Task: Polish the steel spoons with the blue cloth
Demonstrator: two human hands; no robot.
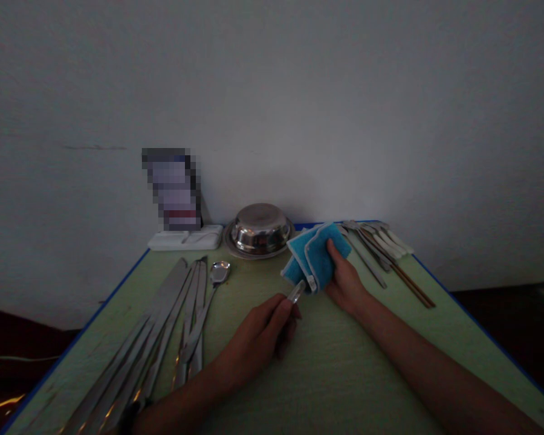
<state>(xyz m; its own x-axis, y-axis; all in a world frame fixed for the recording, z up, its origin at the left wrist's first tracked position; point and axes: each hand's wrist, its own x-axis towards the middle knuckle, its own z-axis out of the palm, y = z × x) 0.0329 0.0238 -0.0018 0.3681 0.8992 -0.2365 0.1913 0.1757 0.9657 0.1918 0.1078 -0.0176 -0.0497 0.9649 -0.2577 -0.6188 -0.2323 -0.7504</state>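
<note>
Near the middle of the table, my left hand (269, 323) is closed around the end of a shiny metal utensil (295, 292). The utensil's other end disappears into a folded blue cloth (320, 254) with pale edging, so its kind is hidden. My right hand (344, 275) grips the cloth from the right, thumb on top, with the cloth wrapped about the utensil. Left of my left hand lies a long-handled metal spoon (220, 273) beside several long flat metal utensils (163, 302), partly covered by my left forearm.
An upturned metal bowl (262, 228) sits at the back against the wall. A blurred-out screen (174, 190) stands in a white holder (185, 238). At the back right lie wooden chopsticks (412, 283), white-handled utensils (392, 240) and metal cutlery (367, 266). The green table (344, 386) has blue edges.
</note>
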